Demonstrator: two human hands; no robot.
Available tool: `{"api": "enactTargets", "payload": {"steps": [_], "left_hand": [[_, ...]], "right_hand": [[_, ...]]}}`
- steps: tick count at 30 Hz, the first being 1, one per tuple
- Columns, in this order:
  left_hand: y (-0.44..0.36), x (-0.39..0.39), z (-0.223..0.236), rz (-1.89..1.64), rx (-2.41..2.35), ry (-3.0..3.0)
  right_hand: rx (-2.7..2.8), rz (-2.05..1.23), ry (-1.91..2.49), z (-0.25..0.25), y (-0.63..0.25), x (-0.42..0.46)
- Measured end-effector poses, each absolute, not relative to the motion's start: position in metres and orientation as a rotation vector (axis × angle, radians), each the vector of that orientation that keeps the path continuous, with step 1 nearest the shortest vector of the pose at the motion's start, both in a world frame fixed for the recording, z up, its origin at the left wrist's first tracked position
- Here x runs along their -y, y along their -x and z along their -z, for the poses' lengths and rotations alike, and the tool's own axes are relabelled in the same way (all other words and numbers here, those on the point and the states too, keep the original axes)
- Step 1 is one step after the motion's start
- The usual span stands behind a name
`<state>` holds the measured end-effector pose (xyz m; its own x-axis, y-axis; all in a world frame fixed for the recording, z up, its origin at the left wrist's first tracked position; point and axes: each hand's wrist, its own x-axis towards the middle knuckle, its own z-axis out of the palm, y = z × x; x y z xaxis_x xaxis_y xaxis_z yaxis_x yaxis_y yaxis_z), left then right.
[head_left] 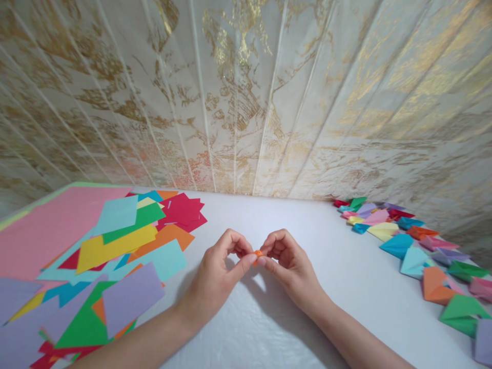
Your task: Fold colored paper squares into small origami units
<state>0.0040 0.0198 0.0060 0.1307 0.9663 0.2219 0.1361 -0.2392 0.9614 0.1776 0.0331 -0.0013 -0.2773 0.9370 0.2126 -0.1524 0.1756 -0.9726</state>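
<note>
A small piece of folded orange paper (pixel 258 253) is pinched between my two hands, just above the white table (pixel 246 328). The thumb and fingers of my left hand (pixel 225 261) close on its left end. On its right end, the fingertips and thumb of my right hand (pixel 290 264) are pressed together. Most of the orange paper is hidden by the fingertips, so its full shape does not show.
Loose coloured paper sheets, among them a yellow sheet (pixel 115 248) and a lilac sheet (pixel 132 297), spread over the left side beside a large pink sheet (pixel 49 230). Folded paper shapes, such as a green one (pixel 463 312), line the right. A patterned curtain (pixel 238 102) hangs behind.
</note>
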Motion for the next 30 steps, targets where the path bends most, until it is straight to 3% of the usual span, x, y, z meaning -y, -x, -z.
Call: {"api": "enactTargets", "payload": {"steps": [15,19,25,30], "left_hand": [[-0.007,-0.020,-0.009,-1.284,-1.018,-1.331],[-0.006,-0.020,-0.005,-1.110,-1.054,-1.412],[-0.006,-0.014,-0.008,-0.923,-1.111,-1.673],[-0.005,-0.017,-0.008,-1.011,-1.098,-1.523]], "right_hand": [[1.452,-1.360,0.898,0.002,-0.171,-0.028],[1.554,-1.175,0.924,-0.001,-0.174,-0.024],[1.886,-0.615,0.988,0.002,-0.184,-0.031],[2.021,-0.583,0.881,-0.002,-0.181,-0.028]]}}
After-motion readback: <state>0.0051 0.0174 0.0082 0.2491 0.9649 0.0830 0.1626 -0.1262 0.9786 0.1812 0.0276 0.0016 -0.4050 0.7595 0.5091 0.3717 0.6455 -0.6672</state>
